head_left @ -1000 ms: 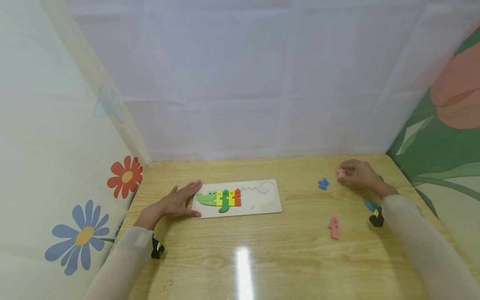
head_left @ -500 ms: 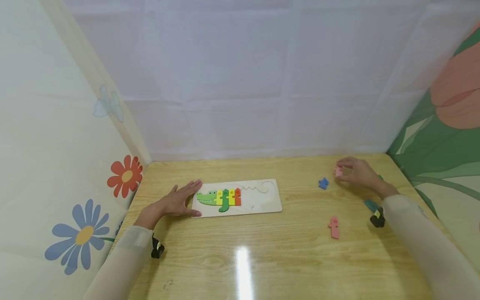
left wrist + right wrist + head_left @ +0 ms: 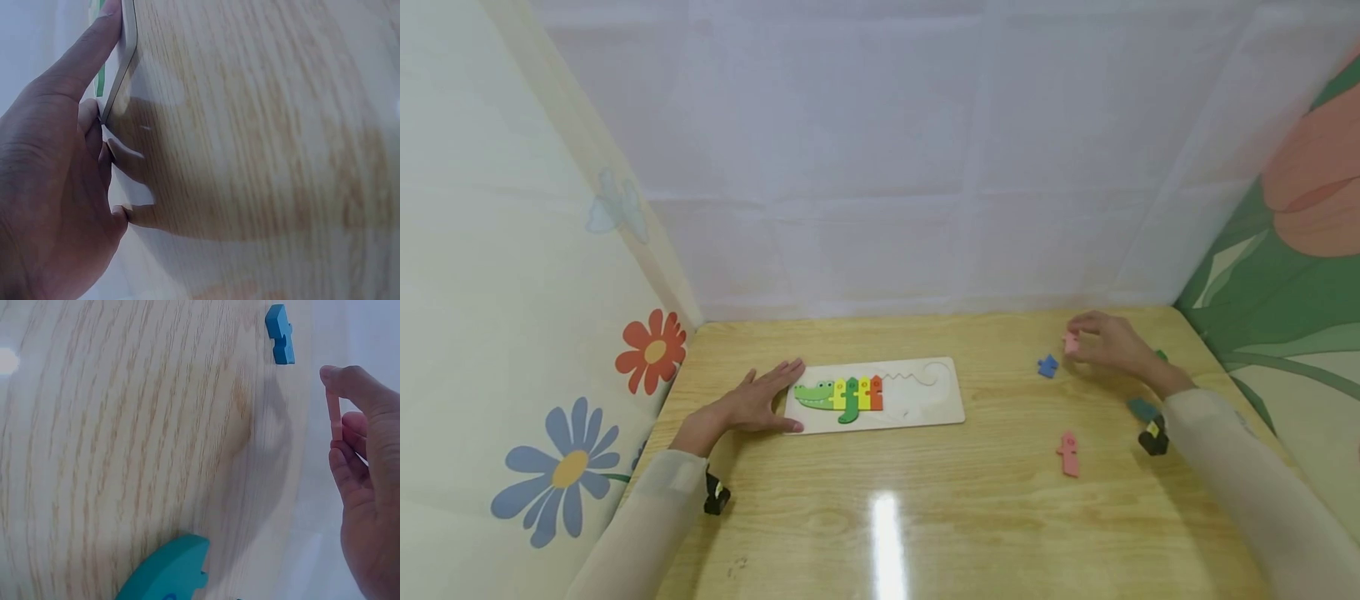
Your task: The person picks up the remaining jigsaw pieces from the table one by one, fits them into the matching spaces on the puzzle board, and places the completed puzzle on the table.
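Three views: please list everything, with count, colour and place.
Table: 1, light brown, underneath
Puzzle board: 1, pale, on table
Crocodile head: 1, green, in board
Strips: 4, yellow, green, yellow, orange, in board
Held piece: 1, pink, in right hand
Loose piece: 1, pink, on table
Small piece: 1, blue, on table
Curved piece: 1, teal, near right wrist
Obscured object: 1, green, beyond right wrist
Backdrop: 1, whitish, behind
Panels: 2, multicoloured, left, right
Devices: 2, black, at wrists
Sleeves: 2, cream, on arms
Left hand: 1, at board
Right hand: 1, beside small piece

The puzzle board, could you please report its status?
Left hand on puzzle board; right hand pinches pink piece. Board partly filled. Blue piece between right hand and board.
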`<state>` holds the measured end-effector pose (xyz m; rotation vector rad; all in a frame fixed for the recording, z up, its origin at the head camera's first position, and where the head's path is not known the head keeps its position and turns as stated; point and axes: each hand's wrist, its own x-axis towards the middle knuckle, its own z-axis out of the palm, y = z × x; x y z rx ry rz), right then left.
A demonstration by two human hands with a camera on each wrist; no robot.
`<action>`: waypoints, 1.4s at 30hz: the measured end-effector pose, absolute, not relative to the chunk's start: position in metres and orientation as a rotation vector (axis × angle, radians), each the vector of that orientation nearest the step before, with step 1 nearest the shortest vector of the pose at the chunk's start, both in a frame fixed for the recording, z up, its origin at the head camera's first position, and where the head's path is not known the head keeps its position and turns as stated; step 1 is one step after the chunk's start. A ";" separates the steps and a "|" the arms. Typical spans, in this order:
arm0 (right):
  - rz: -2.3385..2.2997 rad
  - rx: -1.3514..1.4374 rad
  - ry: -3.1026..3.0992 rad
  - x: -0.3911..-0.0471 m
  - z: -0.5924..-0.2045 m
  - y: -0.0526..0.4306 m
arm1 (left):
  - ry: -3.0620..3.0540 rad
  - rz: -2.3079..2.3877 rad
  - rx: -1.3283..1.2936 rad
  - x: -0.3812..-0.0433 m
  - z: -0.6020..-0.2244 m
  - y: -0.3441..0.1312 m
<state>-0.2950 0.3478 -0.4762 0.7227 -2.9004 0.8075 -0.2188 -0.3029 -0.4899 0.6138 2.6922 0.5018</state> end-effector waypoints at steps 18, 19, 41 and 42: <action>0.767 0.796 -2.836 -0.295 -0.474 0.333 | 2.671 0.495 0.591 -0.222 -0.491 -0.304; 0.768 0.792 -2.846 -0.294 -0.474 0.332 | 2.670 0.501 0.588 -0.223 -0.491 -0.304; 0.802 0.864 -2.835 -0.285 -0.468 0.305 | 2.656 0.513 0.595 -0.221 -0.488 -0.302; 0.802 0.869 -2.835 -0.285 -0.468 0.303 | 2.659 0.517 0.598 -0.221 -0.488 -0.302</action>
